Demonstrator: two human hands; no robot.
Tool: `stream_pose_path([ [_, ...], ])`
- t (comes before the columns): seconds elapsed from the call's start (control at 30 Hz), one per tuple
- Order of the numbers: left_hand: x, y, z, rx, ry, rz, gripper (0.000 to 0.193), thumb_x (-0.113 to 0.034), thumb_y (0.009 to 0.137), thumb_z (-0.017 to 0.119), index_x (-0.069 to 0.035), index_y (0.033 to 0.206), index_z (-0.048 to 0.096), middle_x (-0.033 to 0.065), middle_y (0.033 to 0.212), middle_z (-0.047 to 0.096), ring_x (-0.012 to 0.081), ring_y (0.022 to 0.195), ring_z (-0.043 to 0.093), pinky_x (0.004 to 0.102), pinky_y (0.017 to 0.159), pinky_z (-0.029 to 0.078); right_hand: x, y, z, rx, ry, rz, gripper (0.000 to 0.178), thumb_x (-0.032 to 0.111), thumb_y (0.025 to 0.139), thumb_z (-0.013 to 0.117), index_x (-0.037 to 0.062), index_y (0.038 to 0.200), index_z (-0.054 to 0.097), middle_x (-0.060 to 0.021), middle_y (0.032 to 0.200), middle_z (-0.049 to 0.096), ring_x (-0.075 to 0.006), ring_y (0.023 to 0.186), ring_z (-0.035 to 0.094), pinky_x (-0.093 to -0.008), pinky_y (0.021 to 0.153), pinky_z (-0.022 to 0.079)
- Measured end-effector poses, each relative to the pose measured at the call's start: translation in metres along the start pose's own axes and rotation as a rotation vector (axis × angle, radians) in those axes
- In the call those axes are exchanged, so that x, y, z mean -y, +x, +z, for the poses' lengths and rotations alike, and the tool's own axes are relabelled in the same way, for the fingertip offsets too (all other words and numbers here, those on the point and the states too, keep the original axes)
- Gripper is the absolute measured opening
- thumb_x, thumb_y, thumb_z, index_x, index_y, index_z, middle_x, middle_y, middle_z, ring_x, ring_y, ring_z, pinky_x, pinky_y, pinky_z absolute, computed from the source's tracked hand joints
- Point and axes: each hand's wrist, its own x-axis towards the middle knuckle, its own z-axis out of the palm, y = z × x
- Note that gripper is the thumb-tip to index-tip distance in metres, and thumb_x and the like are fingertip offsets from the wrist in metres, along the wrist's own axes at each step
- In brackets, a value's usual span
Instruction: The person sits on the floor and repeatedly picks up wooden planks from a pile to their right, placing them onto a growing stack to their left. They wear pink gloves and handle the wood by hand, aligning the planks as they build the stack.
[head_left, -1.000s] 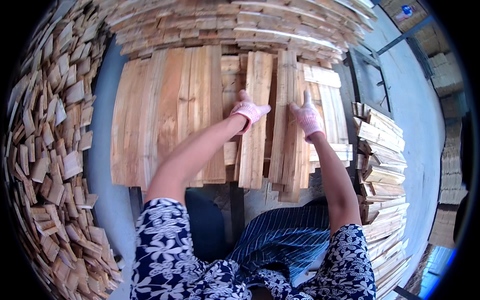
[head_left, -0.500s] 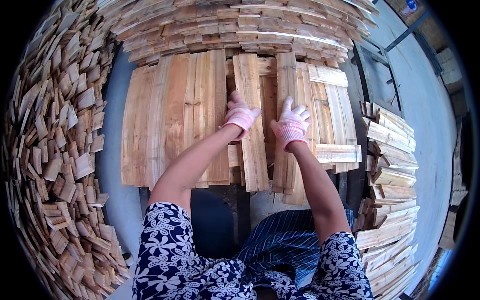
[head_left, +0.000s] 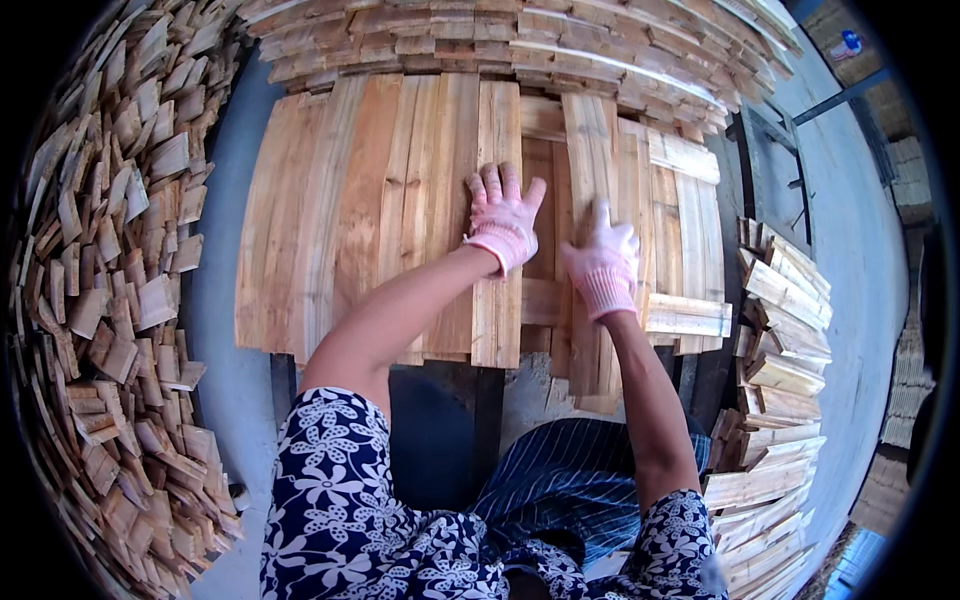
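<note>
Wooden planks (head_left: 362,250) lie side by side in a row in front of me, over crosswise boards. My left hand (head_left: 502,215), in a pink and white work glove, rests flat with fingers spread on a narrow plank (head_left: 497,325) at the right end of the tight row. My right hand (head_left: 605,255), gloved alike and slightly blurred, lies with fingers stretched out on the right part of another plank (head_left: 590,150). A gap between these two planks shows a crosswise board (head_left: 541,300) beneath.
Stacked planks (head_left: 480,45) rise along the far side. Many short wood pieces (head_left: 110,300) are piled on the left. More pieces (head_left: 780,370) stand in a row at the right. Beyond is a dark metal frame (head_left: 775,165) on the grey floor (head_left: 855,260).
The narrow plank under my left hand has moved left against the row, closing the gap there. My left hand's fingers have spread over it. My right hand has shifted slightly. The view has shifted too.
</note>
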Motion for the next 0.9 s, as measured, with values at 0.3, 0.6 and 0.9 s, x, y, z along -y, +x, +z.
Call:
stream_pose_path([
  [0.3,0.054,0.013,0.031,-0.376,-0.625,0.018,0.071,-0.046,0.089,0.069,-0.010,0.147,0.049,0.0215,0.147,0.052,0.0399,0.138,0.044,0.0467,0.119,0.034,0.059,0.028,0.043,0.055,0.344,-0.033,0.052,0.041,0.094,0.064,0.0220,0.139,0.048,-0.0264,0.137,0.048,-0.0484,0.123,0.057,-0.0580,0.095,0.053],
  [0.6,-0.052,0.044,-0.015,-0.427,-0.677,0.328,0.057,-0.028,0.095,0.063,-0.007,0.146,0.047,0.0253,0.145,0.051,0.0416,0.132,0.052,0.0476,0.112,0.042,-0.051,0.071,-0.011,0.092,0.296,-0.555,0.045,0.035,0.093,0.065,0.0097,0.130,0.061,-0.0236,0.122,0.061,-0.0428,0.118,0.060,-0.0470,0.099,0.050],
  [0.9,-0.188,0.008,0.044,0.183,-0.202,-0.130,0.117,-0.063,0.079,0.071,-0.017,0.165,0.007,0.0376,0.147,0.030,0.0511,0.124,0.055,0.0499,0.104,0.048,-0.400,-0.144,-0.103,-0.390,-0.264,0.530,0.042,0.035,0.089,0.064,0.0119,0.123,0.064,-0.0182,0.122,0.064,-0.0414,0.113,0.061,-0.0540,0.096,0.048],
])
